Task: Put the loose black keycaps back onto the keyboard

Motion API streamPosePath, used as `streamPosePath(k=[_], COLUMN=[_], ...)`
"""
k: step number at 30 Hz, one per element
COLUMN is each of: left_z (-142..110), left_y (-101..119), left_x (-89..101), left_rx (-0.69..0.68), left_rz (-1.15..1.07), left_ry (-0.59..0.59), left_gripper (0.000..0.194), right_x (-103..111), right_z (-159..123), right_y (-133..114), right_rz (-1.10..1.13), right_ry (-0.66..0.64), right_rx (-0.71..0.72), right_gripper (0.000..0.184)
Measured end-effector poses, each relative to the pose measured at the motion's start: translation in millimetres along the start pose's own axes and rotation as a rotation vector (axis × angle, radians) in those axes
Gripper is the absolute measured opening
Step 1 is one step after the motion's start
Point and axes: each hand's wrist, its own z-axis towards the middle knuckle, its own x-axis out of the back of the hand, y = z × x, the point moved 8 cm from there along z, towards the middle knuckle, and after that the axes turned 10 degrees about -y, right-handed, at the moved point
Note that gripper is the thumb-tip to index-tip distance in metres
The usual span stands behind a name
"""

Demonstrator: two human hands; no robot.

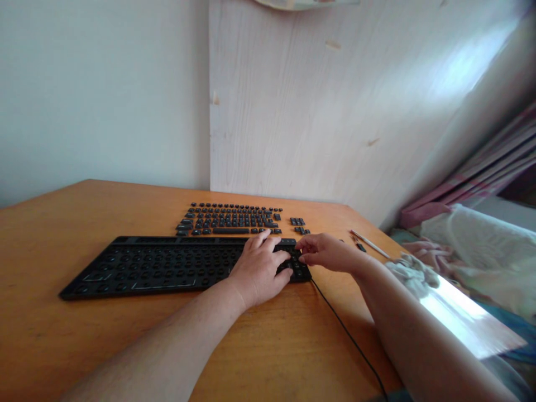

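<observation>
A black keyboard (167,268) with most of its keycaps off lies on the wooden table. My left hand (262,271) rests across its right part, fingers spread, hiding some of the key sockets. At the number pad (298,271), near the keyboard's right end, the fingers of my right hand (324,252) are bent and drawn together. Whatever they pinch there is hidden or too small to make out. Behind the keyboard, loose black keycaps (234,219) lie in rows, with a long spacebar (231,230) in front.
Two small groups of keycaps (297,221) lie to the right of the rows. A pen-like white stick (369,244) and a small black piece (360,247) are farther right. Crumpled cloth (412,273) sits at the table's right edge. The cable (347,329) runs toward me.
</observation>
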Motion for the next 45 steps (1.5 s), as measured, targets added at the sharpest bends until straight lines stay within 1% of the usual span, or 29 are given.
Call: streamPosePath(k=[6,13,22,28,39,45], left_z=[0,0,0,1,1,6], left_y=[0,0,1,0,0,-1], left_x=[0.0,-0.1,-0.6,-1.3,0.9,2.8], left_rx=[-0.002,-0.004,-0.013,-0.013,-0.017,-0.019], left_rz=[0.001,0.013,0.030,0.016,0.004,0.015], left_ry=[0.004,0.001,0.003,0.010,0.005,0.002], left_gripper=[0.031,0.032,0.033,0.034,0.035,0.036], right_x=[0,2,3,6,3,1], right_z=[0,0,0,-2,2,7], right_y=[8,13,7,-4,5,10], right_rz=[0.075,0.108,0.035,-0.087,0.010,0.050], right_ry=[0.004,0.012,0.057,0.103,0.067,0.049], right_rx=[0.006,-0.026,0.011,0.047,0.070,0.104], right_gripper=[0.028,0.026,0.020,0.020,0.023,0.023])
